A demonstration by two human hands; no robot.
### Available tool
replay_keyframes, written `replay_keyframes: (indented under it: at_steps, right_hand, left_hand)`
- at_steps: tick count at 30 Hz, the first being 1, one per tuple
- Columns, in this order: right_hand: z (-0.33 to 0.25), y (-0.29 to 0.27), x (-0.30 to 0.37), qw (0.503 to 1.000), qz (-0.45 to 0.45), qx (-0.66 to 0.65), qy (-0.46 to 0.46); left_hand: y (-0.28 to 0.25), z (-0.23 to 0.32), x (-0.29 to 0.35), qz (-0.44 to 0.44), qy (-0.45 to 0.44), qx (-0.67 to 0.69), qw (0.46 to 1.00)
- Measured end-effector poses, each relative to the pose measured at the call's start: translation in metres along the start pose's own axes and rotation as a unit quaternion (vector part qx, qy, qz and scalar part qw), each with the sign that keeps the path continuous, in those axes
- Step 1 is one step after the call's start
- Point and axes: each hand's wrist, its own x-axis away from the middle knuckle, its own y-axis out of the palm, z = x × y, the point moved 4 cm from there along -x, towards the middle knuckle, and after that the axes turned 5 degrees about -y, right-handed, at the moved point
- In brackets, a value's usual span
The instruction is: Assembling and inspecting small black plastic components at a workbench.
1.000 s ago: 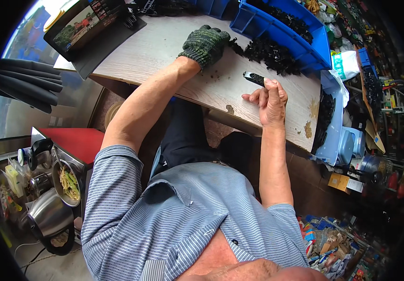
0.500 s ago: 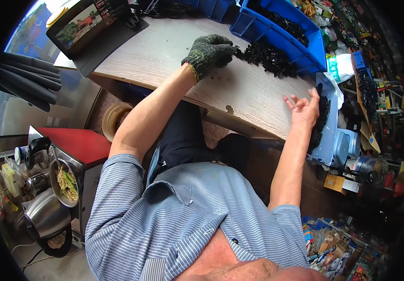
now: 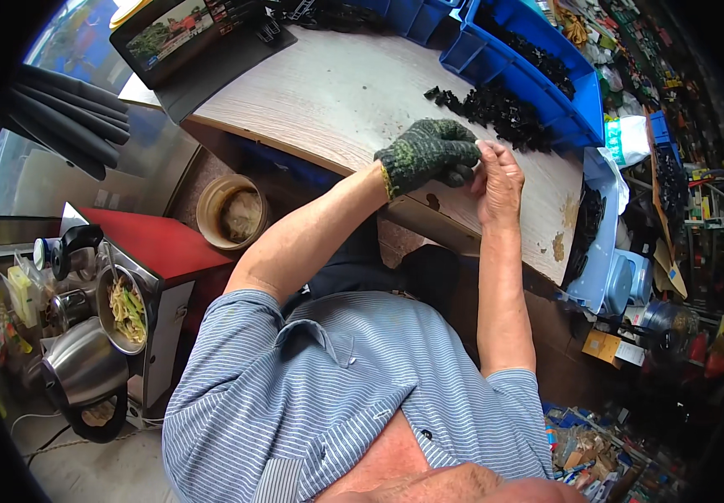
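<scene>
My left hand, in a dark green knitted glove, meets my bare right hand above the front part of the pale wooden table. The gloved fingers are bent together, and whatever they grip is hidden. Thumb and fingertips of the right hand are pinched right at the glove's fingertips; any small part between them is too small to make out. Just beyond both hands lies a heap of small black plastic parts, in front of a blue bin that holds more black pieces.
A light blue tray with black parts stands off the table's right end. On the far left of the table is a tablet on its dark cover. Below the table's left side sits a round bucket, near a red-topped cabinet.
My right hand has swung left from the tray side to meet the gloved hand. The left hand has drawn back from the black heap, toward me and rightward. The view has shifted slightly.
</scene>
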Motion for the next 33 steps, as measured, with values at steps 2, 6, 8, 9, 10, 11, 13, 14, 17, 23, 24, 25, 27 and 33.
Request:
replay_keyframes:
  at_steps: [2, 6, 8, 9, 10, 11, 13, 14, 17, 23, 24, 25, 27, 33]
  right_hand:
    - [0.0, 0.002, 0.0, 1.0, 0.008, 0.011, -0.006]
    - [0.0, 0.002, 0.001, 0.999, 0.011, 0.031, -0.019]
    - [0.001, 0.003, 0.0, 0.999, 0.003, 0.02, -0.025]
    - [0.001, 0.005, 0.0, 0.999, -0.009, 0.006, -0.032]
    - [0.001, 0.003, 0.0, 0.999, -0.007, 0.011, -0.033]
    - [0.0, 0.002, 0.0, 0.999, -0.004, 0.013, -0.032]
    - [-0.001, 0.001, 0.0, 0.999, -0.014, 0.025, -0.025]
    - [-0.001, 0.002, -0.001, 0.999, -0.022, 0.028, -0.026]
    - [-0.004, 0.006, 0.003, 0.999, -0.03, 0.024, -0.016]
    - [-0.003, 0.0, 0.003, 0.999, -0.016, 0.029, 0.01]
    - [-0.003, -0.001, 0.002, 0.999, -0.021, 0.03, 0.011]
    - [-0.002, -0.001, 0.003, 0.999, -0.026, 0.027, 0.009]
    - [0.001, -0.003, 0.004, 1.0, -0.03, 0.005, 0.005]
    - [0.002, -0.002, 0.004, 0.998, -0.046, -0.035, 0.007]
  left_hand:
    - [0.004, 0.003, 0.006, 0.036, 0.04, -0.079, 0.995]
    - [0.004, -0.003, 0.005, 0.116, 0.03, 0.018, 0.993]
    - [-0.002, -0.005, 0.005, 0.133, 0.048, 0.028, 0.99]
    - [-0.003, -0.006, 0.006, 0.131, 0.058, 0.042, 0.989]
    - [-0.004, -0.007, 0.004, 0.127, 0.069, 0.034, 0.989]
    - [-0.003, -0.006, 0.006, 0.125, 0.066, 0.035, 0.989]
    - [-0.001, -0.001, 0.007, 0.139, 0.055, 0.003, 0.989]
    - [0.0, -0.001, 0.007, 0.137, 0.065, 0.002, 0.988]
    - [0.0, 0.001, 0.011, 0.141, 0.054, -0.035, 0.988]
    - [0.002, 0.004, 0.011, 0.09, 0.03, -0.07, 0.993]
    - [-0.001, 0.005, 0.012, 0.095, 0.034, -0.071, 0.992]
    - [-0.002, 0.006, 0.014, 0.09, 0.045, -0.115, 0.988]
    - [-0.011, 0.007, 0.013, 0.087, 0.058, -0.16, 0.982]
    - [-0.109, 0.112, 0.004, 0.426, 0.272, -0.641, 0.577]
